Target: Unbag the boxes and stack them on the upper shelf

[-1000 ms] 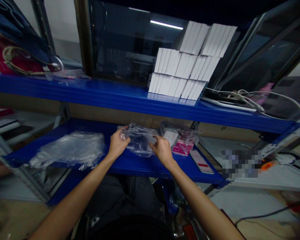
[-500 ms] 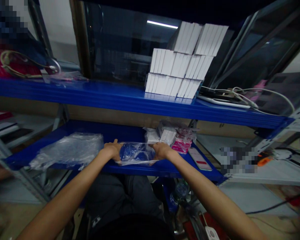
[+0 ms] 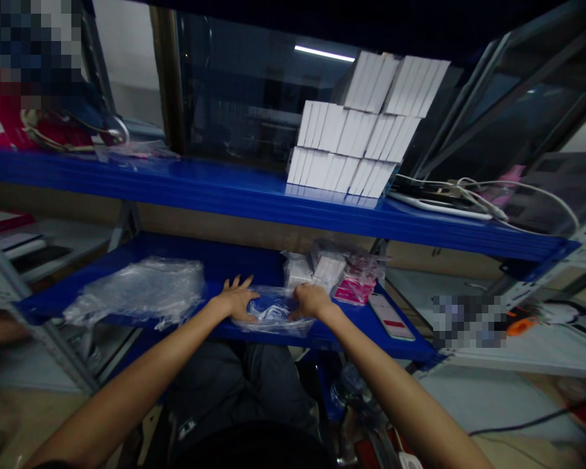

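Observation:
A clear plastic bag (image 3: pixel 273 314) lies on the lower blue shelf between my hands, its film crinkled. My left hand (image 3: pixel 237 301) rests on its left side with the fingers spread. At the right side, my right hand (image 3: pixel 311 301) has bent fingers closed on the film; its fingertips are partly hidden. Left of my left hand lies a pile of clear plastic bags (image 3: pixel 144 290). Just behind my right hand are white boxes in clear wrap (image 3: pixel 328 268) and a pink wrapped pack (image 3: pixel 355 288).
A phone (image 3: pixel 390 316) lies at the lower shelf's right end. On the upper blue shelf (image 3: pixel 215 189) stand stacked white boxes (image 3: pixel 342 170), with a white cable (image 3: pixel 532 185) to their right. A plastic bottle (image 3: pixel 346 384) is below the lower shelf.
The bag has gone from stretched between both hands to lying lower and looser on the shelf. My left hand has moved right and spread its fingers.

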A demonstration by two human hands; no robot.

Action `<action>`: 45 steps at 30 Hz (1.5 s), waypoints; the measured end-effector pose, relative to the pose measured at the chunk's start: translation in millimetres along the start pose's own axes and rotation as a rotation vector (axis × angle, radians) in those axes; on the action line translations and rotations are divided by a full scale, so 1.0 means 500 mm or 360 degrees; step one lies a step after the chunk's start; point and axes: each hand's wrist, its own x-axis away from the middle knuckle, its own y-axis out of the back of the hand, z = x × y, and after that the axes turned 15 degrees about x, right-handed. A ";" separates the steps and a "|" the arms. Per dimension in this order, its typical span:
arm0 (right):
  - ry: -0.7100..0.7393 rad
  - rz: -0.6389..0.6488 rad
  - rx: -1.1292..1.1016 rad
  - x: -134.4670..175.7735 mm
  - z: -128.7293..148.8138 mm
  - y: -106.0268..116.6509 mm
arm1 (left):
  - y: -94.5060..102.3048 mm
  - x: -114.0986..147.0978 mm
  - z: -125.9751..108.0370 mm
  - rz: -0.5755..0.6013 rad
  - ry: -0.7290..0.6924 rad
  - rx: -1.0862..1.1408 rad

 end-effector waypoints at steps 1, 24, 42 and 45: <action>0.0005 0.0050 0.0015 0.001 -0.001 -0.004 | -0.003 -0.005 0.010 0.0000 0.0045 -0.0002; 0.0248 -0.1708 -0.0905 0.207 -0.076 0.456 | 0.432 0.154 -0.287 -0.1713 -0.1255 0.0265; -0.0978 -0.1761 0.0072 -0.044 -0.084 0.634 | 0.497 0.010 -0.270 -0.0900 -0.0545 -0.0111; -0.0915 -0.1771 0.0019 -0.046 -0.076 0.639 | 0.494 0.014 -0.268 -0.1027 -0.0445 -0.0035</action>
